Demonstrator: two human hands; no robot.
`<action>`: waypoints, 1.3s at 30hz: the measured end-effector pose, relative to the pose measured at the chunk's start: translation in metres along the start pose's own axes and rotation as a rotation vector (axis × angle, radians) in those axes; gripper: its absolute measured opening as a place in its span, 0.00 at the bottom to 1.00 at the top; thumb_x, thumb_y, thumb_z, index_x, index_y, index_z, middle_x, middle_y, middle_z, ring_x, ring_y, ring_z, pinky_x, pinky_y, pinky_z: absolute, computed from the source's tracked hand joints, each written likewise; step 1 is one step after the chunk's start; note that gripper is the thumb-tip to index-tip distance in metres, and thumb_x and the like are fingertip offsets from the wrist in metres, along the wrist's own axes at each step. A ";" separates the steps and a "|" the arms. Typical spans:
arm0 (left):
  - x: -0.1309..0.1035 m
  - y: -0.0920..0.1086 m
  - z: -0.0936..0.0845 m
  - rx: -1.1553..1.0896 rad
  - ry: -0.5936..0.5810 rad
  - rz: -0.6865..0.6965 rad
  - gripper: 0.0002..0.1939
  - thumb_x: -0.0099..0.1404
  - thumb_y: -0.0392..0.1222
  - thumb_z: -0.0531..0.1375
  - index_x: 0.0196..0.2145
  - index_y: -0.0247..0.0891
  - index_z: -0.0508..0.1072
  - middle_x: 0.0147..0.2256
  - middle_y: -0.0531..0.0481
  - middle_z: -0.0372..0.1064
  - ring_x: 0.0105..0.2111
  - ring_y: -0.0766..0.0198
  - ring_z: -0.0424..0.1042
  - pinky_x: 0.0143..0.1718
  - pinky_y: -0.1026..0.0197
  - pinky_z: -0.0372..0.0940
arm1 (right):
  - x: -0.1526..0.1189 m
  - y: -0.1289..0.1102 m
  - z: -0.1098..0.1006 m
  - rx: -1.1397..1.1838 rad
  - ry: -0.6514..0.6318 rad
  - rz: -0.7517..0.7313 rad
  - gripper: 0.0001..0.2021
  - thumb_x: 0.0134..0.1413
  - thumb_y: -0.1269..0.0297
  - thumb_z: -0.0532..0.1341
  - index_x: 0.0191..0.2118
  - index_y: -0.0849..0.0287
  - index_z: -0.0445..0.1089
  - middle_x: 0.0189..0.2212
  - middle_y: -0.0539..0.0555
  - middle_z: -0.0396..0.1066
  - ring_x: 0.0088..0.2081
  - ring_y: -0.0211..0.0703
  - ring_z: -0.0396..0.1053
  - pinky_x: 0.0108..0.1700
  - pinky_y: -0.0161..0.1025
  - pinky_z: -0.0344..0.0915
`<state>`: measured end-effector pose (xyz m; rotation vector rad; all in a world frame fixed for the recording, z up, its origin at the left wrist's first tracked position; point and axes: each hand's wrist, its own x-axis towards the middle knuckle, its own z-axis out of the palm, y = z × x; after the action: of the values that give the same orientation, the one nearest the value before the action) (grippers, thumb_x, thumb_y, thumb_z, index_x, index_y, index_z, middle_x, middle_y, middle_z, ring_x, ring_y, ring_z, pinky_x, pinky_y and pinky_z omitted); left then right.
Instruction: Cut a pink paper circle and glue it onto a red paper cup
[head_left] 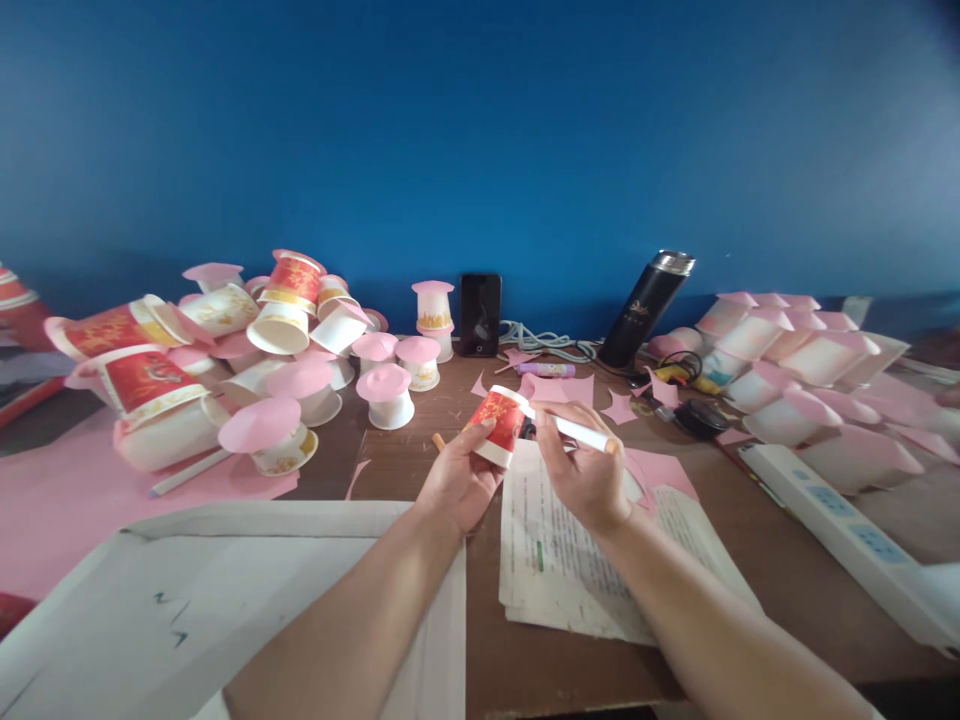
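My left hand (466, 485) is wrapped round a red and gold paper cup (496, 420), which it holds tilted above the table. In my right hand (589, 470) is a white marker (581, 434) with an orange end, its tip side pointing left at the cup's right side. Whether the tip touches the cup I cannot tell. Printed sheets of paper (562, 570) lie under my right hand. Left of the cup, several paper cups with pink paper discs on them, one a small white cup (386, 398), stand on the table.
A heap of decorated cups (150, 380) fills the left. White cups with pink paper (795, 340) are piled right, behind a power strip (847, 540). A phone (480, 315), black flask (645, 312) and purple glue stick (546, 370) are at the back. A large white sheet (247, 600) lies front left.
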<state>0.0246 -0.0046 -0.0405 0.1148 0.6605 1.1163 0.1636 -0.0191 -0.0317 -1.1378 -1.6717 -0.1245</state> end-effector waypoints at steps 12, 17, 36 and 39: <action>0.000 0.000 0.000 0.001 0.022 0.004 0.05 0.56 0.30 0.62 0.33 0.33 0.73 0.36 0.46 0.75 0.36 0.66 0.74 0.39 0.66 0.68 | -0.003 0.000 0.000 0.005 -0.043 0.003 0.06 0.58 0.68 0.57 0.39 0.58 0.71 0.35 0.55 0.74 0.38 0.44 0.72 0.42 0.43 0.69; 0.000 0.000 -0.001 -0.006 0.005 0.001 0.05 0.56 0.30 0.63 0.33 0.32 0.73 0.35 0.46 0.75 0.35 0.67 0.74 0.38 0.66 0.68 | -0.003 0.000 0.000 0.027 -0.063 0.012 0.07 0.58 0.68 0.57 0.39 0.58 0.71 0.34 0.55 0.74 0.38 0.43 0.72 0.43 0.43 0.69; 0.001 -0.001 0.000 0.010 0.008 0.038 0.06 0.56 0.30 0.62 0.34 0.32 0.74 0.35 0.46 0.75 0.36 0.67 0.74 0.39 0.66 0.68 | -0.001 -0.006 0.000 0.093 -0.031 0.008 0.07 0.58 0.71 0.56 0.39 0.58 0.71 0.32 0.53 0.73 0.35 0.43 0.70 0.41 0.42 0.67; 0.000 -0.001 0.001 0.030 0.018 0.040 0.06 0.56 0.29 0.62 0.35 0.32 0.74 0.35 0.46 0.75 0.35 0.67 0.74 0.39 0.66 0.67 | -0.001 -0.008 0.000 0.109 -0.029 -0.018 0.07 0.57 0.72 0.57 0.40 0.58 0.71 0.33 0.53 0.74 0.36 0.43 0.70 0.41 0.42 0.67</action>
<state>0.0257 -0.0052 -0.0401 0.1445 0.6936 1.1476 0.1575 -0.0243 -0.0293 -1.0470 -1.6938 -0.0280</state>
